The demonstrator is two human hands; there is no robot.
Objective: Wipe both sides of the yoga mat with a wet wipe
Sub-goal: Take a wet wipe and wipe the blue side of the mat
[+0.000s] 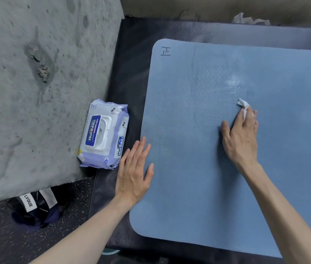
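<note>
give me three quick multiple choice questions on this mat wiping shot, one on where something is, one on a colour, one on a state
1. Where does the pack of wet wipes lie?
A. left of the yoga mat
B. on the yoga mat
C. in the right hand

2. What colour is the yoga mat?
A. red
B. blue
C. green

3. How is the left hand?
A. curled round the pack
B. flat with straight fingers at the mat's left edge
C. raised off the mat, holding a wipe

Answers:
1 A, the pack sits on the floor beside the mat's left edge.
2 B, the whole top face is light blue.
3 B, its palm lies flat, while the right hand presses the white wipe on the mat.
</note>
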